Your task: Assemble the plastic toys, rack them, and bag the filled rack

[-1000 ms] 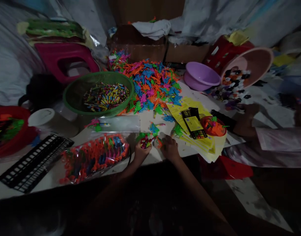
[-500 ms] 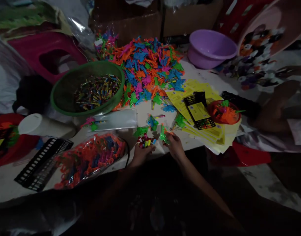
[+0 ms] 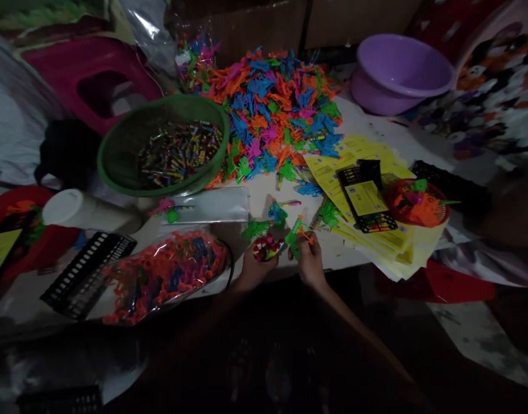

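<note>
My left hand [image 3: 254, 269] is closed around a bunch of small colourful sticks [image 3: 264, 247], their ends showing above the fingers. Just to its right, my right hand [image 3: 311, 263] pinches a green plastic toy piece [image 3: 293, 237] with an orange part sticking out by the fingers. The two hands are close together over the table's near edge. Beyond them lie a green piece [image 3: 255, 229] and a blue-and-green toy [image 3: 277, 211] with a pink-tipped stick. The exact shape of the held piece is too dark to tell.
A large pile of bright plastic pieces [image 3: 268, 109] fills the back. At left are a green basin [image 3: 112, 183] of sticks, a clear bag of orange pieces [image 3: 164, 276] and a black basket [image 3: 85, 276]. Rightward lie yellow sheets [image 3: 393, 244], a red basket [image 3: 440, 221] and a purple basin [image 3: 401, 75].
The view has shifted, so most things sit farther right. My right hand has turned the green piece, and more orange shows at its fingers. My left hand still grips the sticks.
</note>
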Demonstrator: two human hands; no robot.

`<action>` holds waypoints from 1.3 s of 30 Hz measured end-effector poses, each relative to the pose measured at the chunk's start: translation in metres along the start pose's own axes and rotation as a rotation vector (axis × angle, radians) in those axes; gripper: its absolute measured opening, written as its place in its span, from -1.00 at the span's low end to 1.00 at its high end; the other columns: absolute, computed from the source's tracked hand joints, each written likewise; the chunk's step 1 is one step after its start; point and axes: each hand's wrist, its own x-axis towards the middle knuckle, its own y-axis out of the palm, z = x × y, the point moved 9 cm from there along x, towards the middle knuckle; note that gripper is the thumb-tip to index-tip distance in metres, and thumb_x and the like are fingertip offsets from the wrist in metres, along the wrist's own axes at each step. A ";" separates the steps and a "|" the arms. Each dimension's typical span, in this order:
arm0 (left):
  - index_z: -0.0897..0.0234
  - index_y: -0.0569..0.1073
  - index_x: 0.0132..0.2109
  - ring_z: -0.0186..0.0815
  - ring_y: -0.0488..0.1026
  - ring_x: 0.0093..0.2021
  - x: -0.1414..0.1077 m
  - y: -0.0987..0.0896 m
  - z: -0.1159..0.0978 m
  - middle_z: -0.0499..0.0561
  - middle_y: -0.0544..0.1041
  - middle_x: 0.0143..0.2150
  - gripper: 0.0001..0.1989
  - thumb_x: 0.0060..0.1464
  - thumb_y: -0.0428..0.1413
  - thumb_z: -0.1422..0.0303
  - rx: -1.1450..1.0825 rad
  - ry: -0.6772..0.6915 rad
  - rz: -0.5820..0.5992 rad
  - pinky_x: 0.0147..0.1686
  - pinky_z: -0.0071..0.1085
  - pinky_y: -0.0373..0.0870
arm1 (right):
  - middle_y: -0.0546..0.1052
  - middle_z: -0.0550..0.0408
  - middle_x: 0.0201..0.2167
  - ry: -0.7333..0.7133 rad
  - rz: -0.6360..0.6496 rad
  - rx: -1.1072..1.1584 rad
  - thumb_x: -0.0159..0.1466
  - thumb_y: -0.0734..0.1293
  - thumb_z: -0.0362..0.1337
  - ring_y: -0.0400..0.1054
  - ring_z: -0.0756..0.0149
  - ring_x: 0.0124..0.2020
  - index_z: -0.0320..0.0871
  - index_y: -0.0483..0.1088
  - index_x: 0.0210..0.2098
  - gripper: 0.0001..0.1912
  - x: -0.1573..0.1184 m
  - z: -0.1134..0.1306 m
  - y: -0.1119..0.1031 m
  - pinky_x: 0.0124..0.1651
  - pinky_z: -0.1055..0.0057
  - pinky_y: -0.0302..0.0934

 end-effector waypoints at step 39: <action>0.35 0.41 -0.28 -0.32 0.46 -0.36 -0.004 -0.002 0.006 0.04 0.53 -0.35 -0.62 -0.36 0.24 0.39 0.101 0.013 -0.016 -0.30 -0.42 0.37 | 0.44 -0.18 -0.24 -0.512 0.085 -1.292 0.09 0.16 -0.35 0.26 0.10 -0.16 -0.30 0.32 -0.13 -0.65 0.017 0.006 -0.013 -0.08 0.21 0.16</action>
